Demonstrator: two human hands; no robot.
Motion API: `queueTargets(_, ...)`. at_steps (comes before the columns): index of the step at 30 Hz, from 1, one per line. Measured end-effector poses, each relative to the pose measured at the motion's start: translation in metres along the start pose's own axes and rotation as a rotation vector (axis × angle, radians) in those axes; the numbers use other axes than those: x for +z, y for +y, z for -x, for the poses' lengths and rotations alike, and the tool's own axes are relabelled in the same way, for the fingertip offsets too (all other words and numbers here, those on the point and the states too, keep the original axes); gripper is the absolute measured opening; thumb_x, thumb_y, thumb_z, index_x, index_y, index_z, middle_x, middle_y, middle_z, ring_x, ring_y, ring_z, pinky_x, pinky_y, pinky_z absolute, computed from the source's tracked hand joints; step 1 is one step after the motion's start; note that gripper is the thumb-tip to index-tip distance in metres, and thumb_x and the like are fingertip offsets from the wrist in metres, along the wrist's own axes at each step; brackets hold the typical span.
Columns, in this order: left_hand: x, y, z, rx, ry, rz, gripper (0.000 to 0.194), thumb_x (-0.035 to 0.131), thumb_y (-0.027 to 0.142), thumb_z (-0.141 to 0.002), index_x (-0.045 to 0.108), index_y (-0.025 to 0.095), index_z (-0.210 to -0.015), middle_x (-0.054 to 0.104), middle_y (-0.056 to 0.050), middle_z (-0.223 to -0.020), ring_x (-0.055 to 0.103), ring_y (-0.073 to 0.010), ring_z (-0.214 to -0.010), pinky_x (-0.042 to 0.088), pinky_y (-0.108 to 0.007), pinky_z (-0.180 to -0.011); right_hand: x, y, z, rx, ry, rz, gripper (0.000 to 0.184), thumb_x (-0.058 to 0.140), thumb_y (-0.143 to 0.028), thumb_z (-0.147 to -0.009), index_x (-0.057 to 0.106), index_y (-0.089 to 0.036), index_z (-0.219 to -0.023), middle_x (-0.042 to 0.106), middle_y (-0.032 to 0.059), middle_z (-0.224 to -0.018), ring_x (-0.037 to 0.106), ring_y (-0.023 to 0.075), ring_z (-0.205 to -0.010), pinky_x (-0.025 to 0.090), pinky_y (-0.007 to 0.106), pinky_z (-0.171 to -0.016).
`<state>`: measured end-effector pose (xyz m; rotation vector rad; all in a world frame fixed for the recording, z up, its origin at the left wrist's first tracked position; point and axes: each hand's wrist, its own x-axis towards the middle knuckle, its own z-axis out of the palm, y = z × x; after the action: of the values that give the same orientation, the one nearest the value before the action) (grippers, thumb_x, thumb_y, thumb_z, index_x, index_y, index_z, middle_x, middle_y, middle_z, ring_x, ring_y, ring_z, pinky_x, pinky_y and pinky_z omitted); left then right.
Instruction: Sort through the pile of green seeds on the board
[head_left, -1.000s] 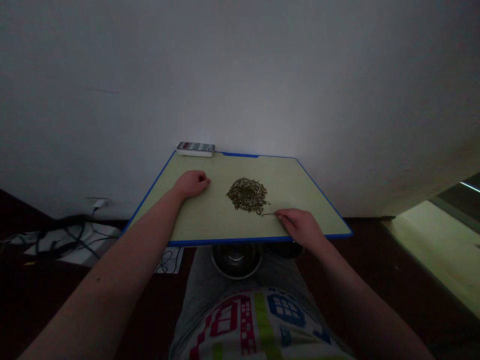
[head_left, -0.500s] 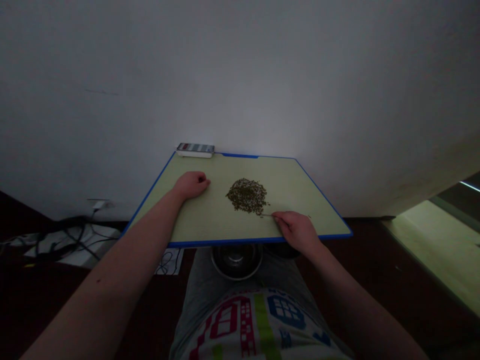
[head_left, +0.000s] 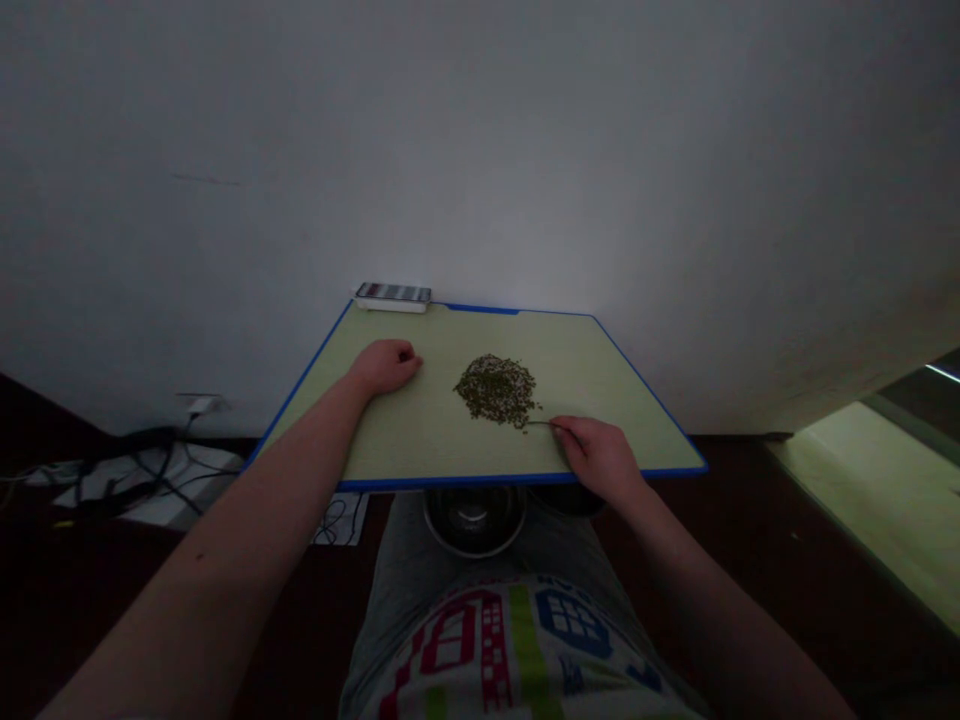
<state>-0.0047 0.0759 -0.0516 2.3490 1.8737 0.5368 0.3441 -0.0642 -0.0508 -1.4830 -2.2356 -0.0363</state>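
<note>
A loose pile of small greenish-brown grains or beans, mixed with paler bits [head_left: 495, 390], lies on the pale board [head_left: 420, 450] with a blue rim. My right hand [head_left: 598, 455] pinches a thin stick [head_left: 540, 422], whose tip touches the pile's lower right edge by a few stray grains. What kind of stick it is cannot be made out. My left hand [head_left: 386, 367] rests on the board left of the pile, its fingers curled closed. Whether anything is inside those fingers is hidden.
A phone on a white box [head_left: 393, 297] stands at the board's far left corner, against the wall [head_left: 480, 150]. Below the near edge, a metal bowl [head_left: 474, 540] sits between my legs, with a darker container [head_left: 570, 498] beside it. Cables [head_left: 142, 465] and a plug lie at left.
The stick's tip and my right hand have shifted very slightly at the pile's lower right edge. My left hand stays in place, still curled.
</note>
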Motion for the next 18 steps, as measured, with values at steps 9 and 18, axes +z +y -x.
queueTargets(9,0.0015,-0.0019,-0.0010,0.005,0.000,0.000,0.037,0.042,0.049,-0.076,0.064,0.019,-0.075,0.065,-0.007,-0.073,0.055,-0.0178,-0.067,0.037,-0.028,-0.059,-0.0014,-0.0014,-0.0005,-0.033,-0.001,-0.053,0.027,0.044,-0.027,-0.088,0.068,-0.021,-0.099,0.071,0.0044,-0.094,0.066,0.0185,-0.086,0.050,0.031,-0.079)
queueTargets(18,0.0014,-0.0021,-0.0003,0.004,0.002,0.005,0.037,0.042,0.049,-0.076,0.064,0.019,-0.075,0.065,-0.006,-0.072,0.054,-0.0177,-0.066,0.038,-0.029,-0.059,-0.0013,-0.0018,-0.0019,-0.016,0.004,-0.053,0.027,0.044,-0.028,-0.088,0.068,-0.022,-0.100,0.072,0.0043,-0.094,0.066,0.0195,-0.085,0.051,0.032,-0.077)
